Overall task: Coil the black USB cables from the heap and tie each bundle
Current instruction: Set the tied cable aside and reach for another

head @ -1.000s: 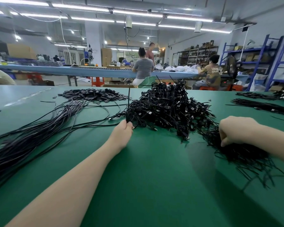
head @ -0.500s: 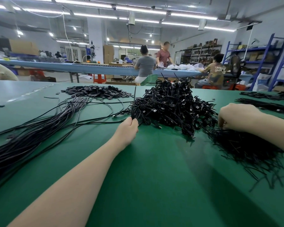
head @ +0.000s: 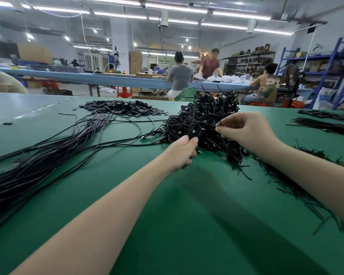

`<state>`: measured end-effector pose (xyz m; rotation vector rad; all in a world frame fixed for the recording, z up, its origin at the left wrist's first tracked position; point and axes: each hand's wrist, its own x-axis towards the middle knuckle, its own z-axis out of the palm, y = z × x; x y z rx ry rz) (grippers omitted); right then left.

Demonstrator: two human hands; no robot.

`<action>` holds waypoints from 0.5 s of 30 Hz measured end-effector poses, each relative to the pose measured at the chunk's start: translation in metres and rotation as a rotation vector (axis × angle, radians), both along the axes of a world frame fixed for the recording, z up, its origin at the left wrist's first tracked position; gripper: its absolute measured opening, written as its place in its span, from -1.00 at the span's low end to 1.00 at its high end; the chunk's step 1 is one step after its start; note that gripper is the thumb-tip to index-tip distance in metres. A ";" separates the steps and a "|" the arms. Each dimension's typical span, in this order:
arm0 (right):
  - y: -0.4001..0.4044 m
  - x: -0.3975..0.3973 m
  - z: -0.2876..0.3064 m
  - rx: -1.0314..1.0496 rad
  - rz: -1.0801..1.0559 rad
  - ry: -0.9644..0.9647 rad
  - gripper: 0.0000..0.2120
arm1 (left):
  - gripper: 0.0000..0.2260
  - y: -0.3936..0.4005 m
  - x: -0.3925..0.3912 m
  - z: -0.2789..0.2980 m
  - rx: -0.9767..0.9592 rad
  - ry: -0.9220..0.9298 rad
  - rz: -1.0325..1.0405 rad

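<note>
Head view: hands (head: 213,139) before bare green table (head: 187,225).

We count two hands: our left hand (head: 184,150) and our right hand (head: 246,130). On the green counter (head: 167,215) we see one big heap of coiled cables (head: 207,120), one long sheaf of loose cables (head: 38,165), one pile of flat black pieces (head: 121,109) and one scatter of black ties (head: 298,187). Three people work at one blue bench (head: 107,79) behind; a fourth shows at the left edge.
</note>
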<state>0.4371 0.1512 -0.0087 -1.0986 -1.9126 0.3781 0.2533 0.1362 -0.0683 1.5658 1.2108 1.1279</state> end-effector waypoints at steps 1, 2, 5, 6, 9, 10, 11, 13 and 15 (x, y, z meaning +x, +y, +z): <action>0.000 -0.007 -0.003 0.039 -0.012 -0.014 -0.90 | -0.74 -0.001 0.003 0.001 0.005 0.023 -0.013; -0.001 -0.014 -0.005 0.082 -0.025 -0.042 -0.89 | -0.74 -0.002 0.006 0.002 0.010 0.044 -0.014; -0.005 -0.027 -0.013 0.161 -0.031 -0.051 -0.92 | -0.74 -0.004 0.010 0.002 0.022 0.099 0.003; -0.007 -0.029 -0.015 0.176 -0.030 -0.040 -0.93 | -0.74 -0.005 0.009 0.003 0.020 0.118 0.006; -0.010 -0.032 -0.018 0.249 -0.007 -0.080 -0.97 | -0.74 -0.006 0.005 0.004 0.008 0.127 -0.002; -0.011 -0.032 -0.018 0.287 0.004 -0.109 -0.98 | -0.74 -0.007 0.004 0.004 -0.001 0.105 -0.011; -0.012 -0.031 -0.018 0.324 0.014 -0.139 -0.97 | -0.74 -0.008 0.003 0.004 -0.015 0.076 -0.021; -0.012 -0.030 -0.019 0.372 0.040 -0.201 -0.95 | -0.74 -0.009 0.003 0.004 -0.049 0.026 -0.039; -0.013 -0.031 -0.020 0.394 0.067 -0.226 -0.93 | -0.77 -0.011 0.004 0.003 -0.069 0.004 -0.070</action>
